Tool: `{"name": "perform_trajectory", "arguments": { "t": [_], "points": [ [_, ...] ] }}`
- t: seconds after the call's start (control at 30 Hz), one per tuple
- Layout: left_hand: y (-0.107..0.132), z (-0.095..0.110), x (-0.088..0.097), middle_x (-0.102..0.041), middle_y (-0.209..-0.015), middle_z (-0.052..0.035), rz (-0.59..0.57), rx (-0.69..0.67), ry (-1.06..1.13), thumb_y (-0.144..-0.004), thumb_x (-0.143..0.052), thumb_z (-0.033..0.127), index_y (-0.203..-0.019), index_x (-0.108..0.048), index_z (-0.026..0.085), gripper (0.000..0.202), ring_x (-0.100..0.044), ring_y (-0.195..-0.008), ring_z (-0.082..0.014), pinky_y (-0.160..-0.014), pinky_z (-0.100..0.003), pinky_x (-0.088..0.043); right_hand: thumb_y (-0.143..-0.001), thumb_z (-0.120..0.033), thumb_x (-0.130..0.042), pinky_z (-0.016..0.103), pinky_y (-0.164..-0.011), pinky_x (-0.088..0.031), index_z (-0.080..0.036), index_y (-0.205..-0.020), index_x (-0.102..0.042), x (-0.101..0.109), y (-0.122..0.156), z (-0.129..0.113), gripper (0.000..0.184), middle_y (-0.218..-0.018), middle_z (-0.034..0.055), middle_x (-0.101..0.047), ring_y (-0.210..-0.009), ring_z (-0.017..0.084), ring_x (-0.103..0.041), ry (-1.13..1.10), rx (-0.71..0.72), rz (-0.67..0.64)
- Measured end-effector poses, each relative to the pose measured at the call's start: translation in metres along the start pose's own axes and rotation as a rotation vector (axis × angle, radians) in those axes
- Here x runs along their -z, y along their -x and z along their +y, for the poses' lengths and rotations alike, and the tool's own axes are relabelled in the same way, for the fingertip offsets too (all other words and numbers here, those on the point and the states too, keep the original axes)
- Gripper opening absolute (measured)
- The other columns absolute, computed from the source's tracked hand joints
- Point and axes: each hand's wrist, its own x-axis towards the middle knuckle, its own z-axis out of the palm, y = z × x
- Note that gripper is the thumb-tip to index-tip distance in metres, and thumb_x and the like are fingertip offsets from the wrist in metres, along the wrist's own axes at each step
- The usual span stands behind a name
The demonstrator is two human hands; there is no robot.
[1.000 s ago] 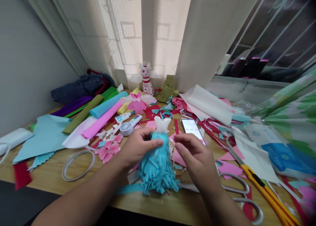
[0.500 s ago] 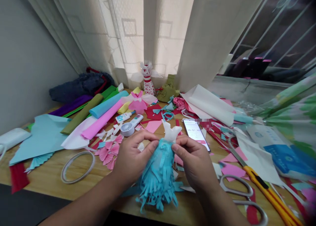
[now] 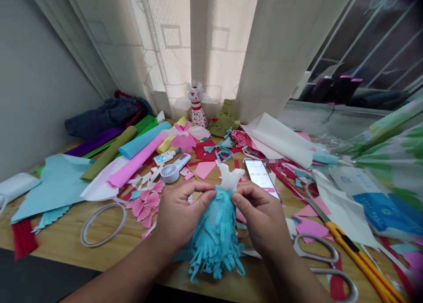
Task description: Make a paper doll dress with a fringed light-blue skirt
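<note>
Between my two hands is a small paper dress, with a blue fringed skirt flaring toward me and a white paper bodice sticking up at its top. My left hand pinches the left side of the skirt's upper edge between thumb and fingers. On the opposite side, my right hand pinches the same edge just below the white part. Scissors lie by my right forearm, their blades partly hidden under the hand. Pink pleated paper pieces lie left of my left hand.
A tape roll lies at front left. Crepe paper rolls, a glue bottle and a small fan sit behind it. A phone lies behind my right hand. A yellow-handled cutter is at right. Finished paper dresses stand by the curtain.
The blue fringed skirt has swung slightly right and turned a little, its strips spreading wider. Both hands keep their pinch at the top edge, shifted very slightly right.
</note>
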Motion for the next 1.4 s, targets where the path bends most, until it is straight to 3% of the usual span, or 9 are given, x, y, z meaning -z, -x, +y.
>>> {"name": "perform_trajectory", "arguments": {
  "t": [0.3,0.63,0.83,0.9,1.0,1.13,1.27,1.4],
  "points": [
    [0.005,-0.006,-0.005,-0.065,-0.074,-0.0009,-0.068,0.11,0.142,-0.074,-0.068,0.031,-0.079,-0.066,0.019,0.012,-0.058,-0.067,-0.0146,-0.061,-0.024,-0.045,-0.081,-0.027,-0.06,0.027,-0.063,-0.043,-0.019,-0.07,-0.057,-0.001,0.006,0.0,0.014,-0.077,0.0015,-0.057,-0.074,0.016,-0.055,0.077,0.057,0.027],
    [0.002,-0.002,-0.003,-0.043,-0.068,0.0039,-0.308,0.109,0.225,-0.085,-0.052,0.031,-0.077,-0.049,0.018,0.015,-0.038,-0.06,-0.01,-0.054,-0.021,-0.034,-0.081,-0.026,-0.06,0.027,-0.064,-0.044,-0.019,-0.069,-0.057,-0.001,0.006,-0.002,0.014,-0.075,0.0015,-0.058,-0.072,0.016,-0.056,0.105,0.08,0.028],
    [0.0,-0.006,-0.004,-0.035,-0.06,0.0058,-0.48,0.393,0.589,-0.083,-0.049,0.025,-0.074,-0.042,0.02,0.013,-0.034,-0.05,-0.0086,-0.048,-0.021,-0.031,-0.082,-0.026,-0.059,0.028,-0.067,-0.045,-0.02,-0.07,-0.057,0.0,0.007,-0.002,0.014,-0.075,0.0018,-0.058,-0.072,0.016,-0.055,0.116,0.115,-0.02],
    [0.0,-0.007,-0.004,-0.039,-0.062,0.0051,-0.474,0.41,0.644,-0.082,-0.053,0.029,-0.075,-0.044,0.02,0.015,-0.037,-0.051,-0.0086,-0.049,-0.021,-0.034,-0.083,-0.026,-0.059,0.029,-0.067,-0.046,-0.02,-0.07,-0.057,0.0,0.008,-0.002,0.015,-0.075,0.0022,-0.058,-0.072,0.017,-0.056,0.113,0.103,-0.018],
    [0.0,-0.007,-0.003,-0.049,-0.072,0.0024,-0.396,0.333,0.617,-0.076,-0.065,0.035,-0.084,-0.053,0.019,0.021,-0.046,-0.062,-0.0103,-0.055,-0.021,-0.038,-0.083,-0.026,-0.058,0.029,-0.068,-0.047,-0.02,-0.069,-0.057,0.0,0.008,-0.003,0.015,-0.075,0.0025,-0.06,-0.074,0.017,-0.057,0.133,0.107,-0.016],
    [0.001,-0.008,-0.004,-0.057,-0.079,-0.0001,-0.346,0.279,0.513,-0.07,-0.073,0.028,-0.082,-0.06,0.017,0.021,-0.052,-0.073,-0.013,-0.063,-0.022,-0.042,-0.085,-0.024,-0.055,0.029,-0.07,-0.047,-0.02,-0.072,-0.06,-0.001,0.008,-0.006,0.014,-0.078,0.0025,-0.063,-0.076,0.017,-0.059,0.177,0.162,-0.016],
    [0.001,-0.008,-0.006,-0.051,-0.066,0.0024,-0.34,0.311,0.517,-0.071,-0.072,0.031,-0.073,-0.06,0.015,0.02,-0.047,-0.06,-0.0096,-0.055,-0.021,-0.039,-0.086,-0.021,-0.054,0.029,-0.071,-0.05,-0.022,-0.089,-0.065,-0.004,0.012,-0.005,0.011,-0.087,0.0031,-0.068,-0.081,0.017,-0.063,0.225,0.195,0.068],
    [0.001,-0.007,-0.006,-0.044,-0.06,0.0047,-0.264,0.347,0.507,-0.068,-0.074,0.034,-0.065,-0.053,0.015,0.029,-0.04,-0.053,-0.0072,-0.048,-0.019,-0.034,-0.08,-0.01,-0.06,0.03,-0.072,-0.049,-0.023,-0.093,-0.065,-0.008,0.021,-0.005,0.019,-0.086,0.0026,-0.066,-0.079,0.017,-0.062,0.398,0.432,0.238]
  ]
}}
